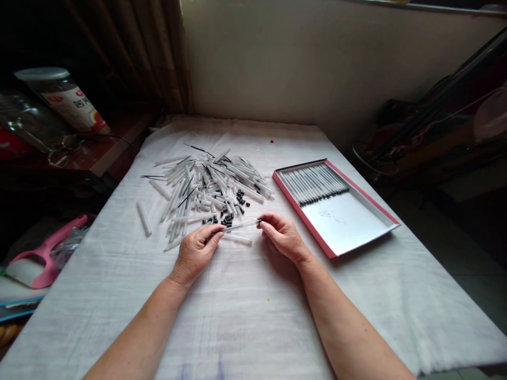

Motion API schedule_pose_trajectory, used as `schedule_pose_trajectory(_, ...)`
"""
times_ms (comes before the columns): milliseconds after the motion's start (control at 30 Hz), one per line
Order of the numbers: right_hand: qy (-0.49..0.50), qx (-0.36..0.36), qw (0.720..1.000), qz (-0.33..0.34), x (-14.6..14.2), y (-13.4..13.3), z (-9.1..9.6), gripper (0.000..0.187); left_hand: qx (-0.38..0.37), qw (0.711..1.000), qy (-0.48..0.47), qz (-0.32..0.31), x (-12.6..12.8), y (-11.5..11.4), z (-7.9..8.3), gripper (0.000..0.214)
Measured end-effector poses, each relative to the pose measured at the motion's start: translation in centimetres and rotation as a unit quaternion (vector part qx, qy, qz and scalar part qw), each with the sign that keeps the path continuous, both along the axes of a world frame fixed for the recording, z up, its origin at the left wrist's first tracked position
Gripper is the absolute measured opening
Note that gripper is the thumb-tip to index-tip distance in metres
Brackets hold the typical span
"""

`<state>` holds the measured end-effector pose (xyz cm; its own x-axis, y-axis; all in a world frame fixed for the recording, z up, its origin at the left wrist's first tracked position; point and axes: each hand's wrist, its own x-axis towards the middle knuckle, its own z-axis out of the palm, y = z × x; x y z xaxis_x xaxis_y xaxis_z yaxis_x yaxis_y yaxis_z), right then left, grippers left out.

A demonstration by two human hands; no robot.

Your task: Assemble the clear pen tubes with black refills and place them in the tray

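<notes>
Both my hands hold one clear pen barrel (241,226) just above the white cloth. My left hand (197,252) pinches its left end with closed fingers. My right hand (282,235) pinches the right end, where a small dark tip shows. Just beyond lies a heap of clear pen tubes (209,187), thin black refills and small black caps (229,214). To the right sits a shallow box with a pink rim (301,216), holding a row of assembled pens (315,183) at its far end.
A white cloth (237,311) covers the table, which stands against a pale wall. A single tube (144,218) lies apart at the left. Left of the table are a lidded jar (65,100), scissors (59,153) on a dark shelf and a pink object (43,258). Clutter stands at the right.
</notes>
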<state>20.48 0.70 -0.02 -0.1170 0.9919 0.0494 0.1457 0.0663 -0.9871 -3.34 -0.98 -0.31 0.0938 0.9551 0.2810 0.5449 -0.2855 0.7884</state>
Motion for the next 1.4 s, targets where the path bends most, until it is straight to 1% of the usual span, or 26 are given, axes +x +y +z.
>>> schedule_pose_trajectory(100, -0.033, 0.009, 0.999, 0.001, 0.04, -0.02, 0.11, 0.023, -0.001, 1.000, -0.001, 0.001, -0.01, 0.01, 0.01, 0.023)
schedule_pose_trajectory(233, 0.001, -0.002, 1.000, 0.005, 0.00, -0.06, 0.09, 0.030, 0.002, 1.000, 0.001, -0.001, -0.03, -0.04, 0.00, 0.023)
schedule_pose_trajectory(300, 0.012, -0.004, 1.000, 0.009, -0.01, -0.05, 0.04, 0.028, 0.003, 1.000, 0.002, -0.001, -0.02, -0.06, 0.00, 0.023)
schedule_pose_trajectory(400, -0.014, 0.009, 1.000, 0.002, 0.02, -0.01, -0.01, 0.022, 0.002, 1.000, 0.002, -0.001, 0.01, -0.06, 0.02, 0.023)
schedule_pose_trajectory(467, -0.034, 0.013, 0.999, -0.004, 0.03, -0.01, -0.03, 0.023, 0.000, 1.000, 0.002, 0.000, 0.02, -0.05, 0.02, 0.023)
schedule_pose_trajectory(600, -0.005, 0.000, 1.000, 0.005, -0.01, -0.03, -0.16, 0.028, -0.003, 1.000, 0.004, 0.000, 0.02, -0.07, -0.07, 0.023)
schedule_pose_trajectory(667, 0.006, 0.005, 1.000, 0.006, 0.00, -0.02, -0.24, 0.026, -0.002, 1.000, 0.003, 0.000, 0.01, -0.07, -0.13, 0.023)
schedule_pose_trajectory(767, -0.016, 0.020, 1.000, 0.000, 0.04, -0.01, -0.30, 0.022, 0.000, 1.000, 0.003, 0.000, 0.00, -0.06, -0.19, 0.023)
schedule_pose_trajectory(833, -0.026, 0.019, 0.999, 0.001, 0.06, 0.00, -0.34, 0.023, 0.001, 1.000, 0.003, 0.001, -0.01, -0.03, -0.16, 0.023)
schedule_pose_trajectory(967, -0.013, 0.011, 1.000, 0.009, 0.07, 0.04, -0.47, 0.025, 0.004, 1.000, -0.004, -0.005, 0.01, -0.02, 0.06, 0.021)
schedule_pose_trajectory(1133, -0.028, 0.010, 1.000, -0.006, 0.03, 0.10, -0.26, 0.025, 0.005, 0.999, -0.034, -0.003, 0.17, -0.10, 0.38, 0.020)
schedule_pose_trajectory(1233, -0.007, -0.006, 1.000, -0.022, 0.00, 0.14, 0.03, 0.028, -0.013, 0.999, -0.035, 0.006, 0.23, -0.11, 0.58, 0.025)
schedule_pose_trajectory(1300, 0.015, -0.016, 0.999, -0.033, 0.00, 0.19, 0.18, 0.031, -0.027, 0.999, -0.017, 0.007, 0.20, -0.11, 0.72, 0.030)
schedule_pose_trajectory(1400, 0.029, -0.013, 0.999, -0.036, 0.03, 0.25, 0.30, 0.033, -0.031, 0.999, 0.010, -0.003, 0.15, -0.10, 0.81, 0.029)
